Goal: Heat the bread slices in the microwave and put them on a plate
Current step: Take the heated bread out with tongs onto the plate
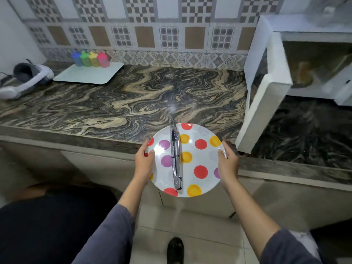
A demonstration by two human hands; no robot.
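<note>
One spotted plate (199,159) — held level over the front edge of the counter (114,103), metal tongs (176,159) lying across it. Side rims: left hand (143,164) and right hand (227,162) each pinch one, thumb on top, fingers beneath. At right, microwave (276,54) — door (264,103) open, brownish shape inside too blurred to name.

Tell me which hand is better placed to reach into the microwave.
Probably the right hand: it holds the plate on the side nearer the microwave; the left hand would need to cross over.
</note>
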